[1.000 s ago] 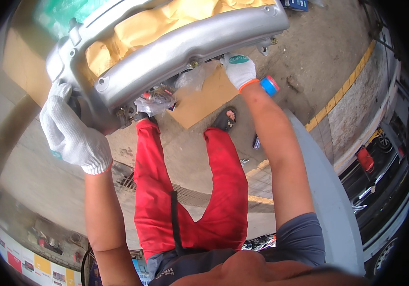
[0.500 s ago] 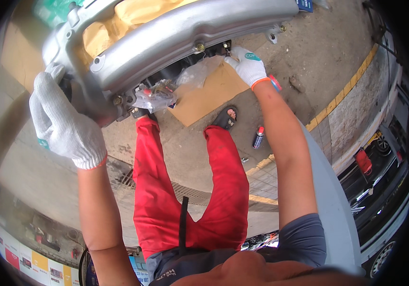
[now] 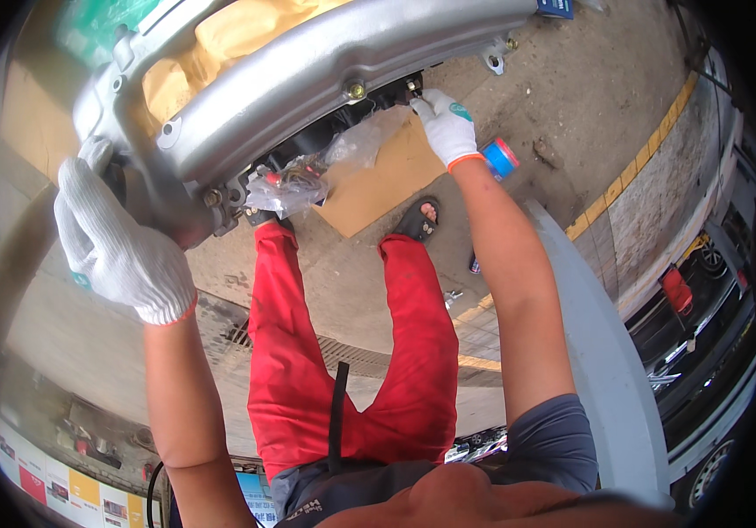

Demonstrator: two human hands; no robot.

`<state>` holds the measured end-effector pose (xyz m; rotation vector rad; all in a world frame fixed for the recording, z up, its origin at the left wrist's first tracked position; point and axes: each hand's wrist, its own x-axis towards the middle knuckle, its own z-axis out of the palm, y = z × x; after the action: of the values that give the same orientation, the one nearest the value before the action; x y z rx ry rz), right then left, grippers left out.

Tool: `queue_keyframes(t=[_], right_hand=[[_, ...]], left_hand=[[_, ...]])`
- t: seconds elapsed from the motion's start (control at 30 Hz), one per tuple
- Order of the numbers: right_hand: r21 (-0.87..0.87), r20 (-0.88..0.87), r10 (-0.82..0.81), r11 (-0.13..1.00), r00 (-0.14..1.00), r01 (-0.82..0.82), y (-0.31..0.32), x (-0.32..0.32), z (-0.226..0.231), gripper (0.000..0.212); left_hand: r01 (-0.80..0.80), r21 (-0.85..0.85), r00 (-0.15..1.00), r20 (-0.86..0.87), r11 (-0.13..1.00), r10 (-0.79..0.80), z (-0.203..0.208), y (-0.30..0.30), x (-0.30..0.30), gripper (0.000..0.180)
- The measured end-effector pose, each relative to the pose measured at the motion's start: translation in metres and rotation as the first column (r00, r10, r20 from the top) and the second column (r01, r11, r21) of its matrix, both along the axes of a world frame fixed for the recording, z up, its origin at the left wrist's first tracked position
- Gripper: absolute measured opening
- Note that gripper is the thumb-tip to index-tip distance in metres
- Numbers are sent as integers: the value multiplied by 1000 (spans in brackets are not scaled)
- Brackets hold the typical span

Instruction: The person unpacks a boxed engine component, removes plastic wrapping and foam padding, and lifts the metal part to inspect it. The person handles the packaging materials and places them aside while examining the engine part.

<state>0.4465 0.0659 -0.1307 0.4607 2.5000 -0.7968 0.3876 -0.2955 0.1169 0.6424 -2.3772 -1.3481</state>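
A large silver cast-metal engine part (image 3: pixel 264 84) stretches across the top, with brass-coloured bolts along its lower edge. My left hand (image 3: pixel 123 233), in a white knit glove, is closed around its left end. My right hand (image 3: pixel 444 123), also gloved, has thumb and fingers pinched just below a small bolt (image 3: pixel 413 85) at the lower edge. Whatever lies between those fingertips is hidden. Crumpled tan paper (image 3: pixel 228 44) fills the part's opening. Below its edge, a clear plastic bag (image 3: pixel 286 189) with small items hangs beside more plastic wrap (image 3: pixel 365 136).
A flat cardboard piece (image 3: pixel 387 176) lies on the concrete floor near my feet. Right of my wrist is a blue can with a red lid (image 3: pixel 501 158). A spray can (image 3: pixel 474 263) is mostly hidden behind my right forearm. A floor grate (image 3: pixel 352 352) runs behind my legs.
My right hand has shifted slightly left along the part's lower edge, its fingertips at the bolt. The blue can shows more, the spray can less. My left hand keeps its hold.
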Motion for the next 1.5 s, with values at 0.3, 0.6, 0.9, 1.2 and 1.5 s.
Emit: queue_keyframes(t=[0.3,0.6,0.9,1.2,1.5], right_hand=[[137,-71,271,956,960,-260,6,-3,-1,40],[-65,94,-24,997,995,30,-8,-11,5,55],[-58,-45,-92,994,995,90,-5,-3,-13,40],[-51,-260,-201,980,944,194,-29,17,-5,41],[-45,-161,-167,986,973,161,-24,50,6,52]], left_hand=[[14,-55,1000,-2,998,-14,-2,0,2,42],[28,-135,1000,2,990,-28,-6,-4,4,43],[49,-112,999,13,993,-48,-3,-4,1,44],[8,-59,1000,16,998,-7,-4,-2,2,47],[15,-19,1000,10,1000,-14,-7,-2,3,44]])
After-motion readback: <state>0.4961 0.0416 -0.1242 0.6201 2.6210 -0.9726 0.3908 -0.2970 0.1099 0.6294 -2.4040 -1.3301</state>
